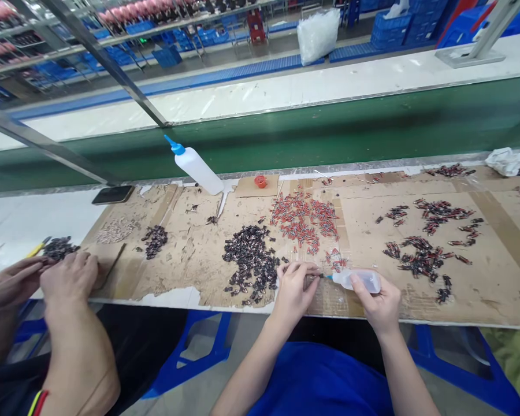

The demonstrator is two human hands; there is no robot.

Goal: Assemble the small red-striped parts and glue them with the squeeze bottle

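The right hand (379, 303) is closed around a small clear squeeze bottle (359, 280), held level with its blue nozzle pointing left. The nozzle tip meets a small dark part (315, 277) pinched between the thumb and fingertips of the left hand (293, 287); the part is too small to identify further. Both hands work over the near edge of a cardboard sheet (494, 289) that covers the bench.

Just left of the left hand lies a pile of dark parts (250, 261). Behind the hands lies a spread of red parts (302, 219). To the right, scattered groups of dark-and-red parts (420, 254) lie on the cardboard, well apart from the hands.

Farther back, a larger squeeze bottle with a blue cap (196, 166) leans at a tilt, with a small red cap (260, 181) near it. A green conveyor belt (329, 130) runs behind the bench.

At the far left, a co-worker's two hands (47, 277) rest at the bench edge beside another small dark pile (59, 247).
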